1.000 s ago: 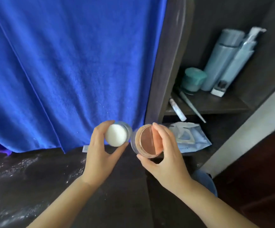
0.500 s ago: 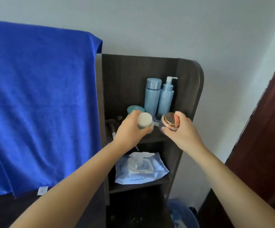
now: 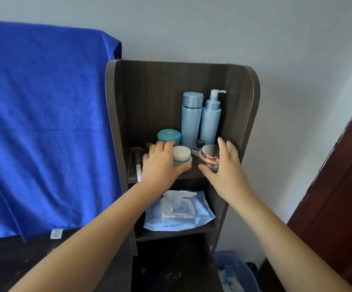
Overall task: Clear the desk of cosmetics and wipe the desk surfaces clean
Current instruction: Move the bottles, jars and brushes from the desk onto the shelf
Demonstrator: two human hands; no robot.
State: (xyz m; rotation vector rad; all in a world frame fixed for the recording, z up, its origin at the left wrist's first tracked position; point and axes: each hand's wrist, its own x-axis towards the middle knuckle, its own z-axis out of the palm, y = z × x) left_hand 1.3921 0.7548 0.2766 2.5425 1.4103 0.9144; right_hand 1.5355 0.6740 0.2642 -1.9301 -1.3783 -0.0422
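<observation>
The left hand (image 3: 160, 163) held the white-lidded jar (image 3: 182, 158) on the upper shelf (image 3: 133, 178), fingers curled around it. The right hand (image 3: 223, 171) was spread open, its thumb touching the rose-gold jar (image 3: 208, 157) without gripping.

Two jars (image 3: 182, 157) (image 3: 209, 157) sat side by side at the upper shelf's (image 3: 162, 177) front, two bottles (image 3: 192, 119) (image 3: 210, 121) behind them; a wipes pack (image 3: 179, 213) lay on the shelf below.

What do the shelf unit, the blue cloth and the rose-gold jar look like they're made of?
Shelf unit: dark wood or wood-look laminate, matte, with visible grain lines. Blue cloth: soft napped fabric, likely microfibre, draped in folds. Rose-gold jar: glossy metallic-finish lid, probably plastic; body unclear.
</observation>
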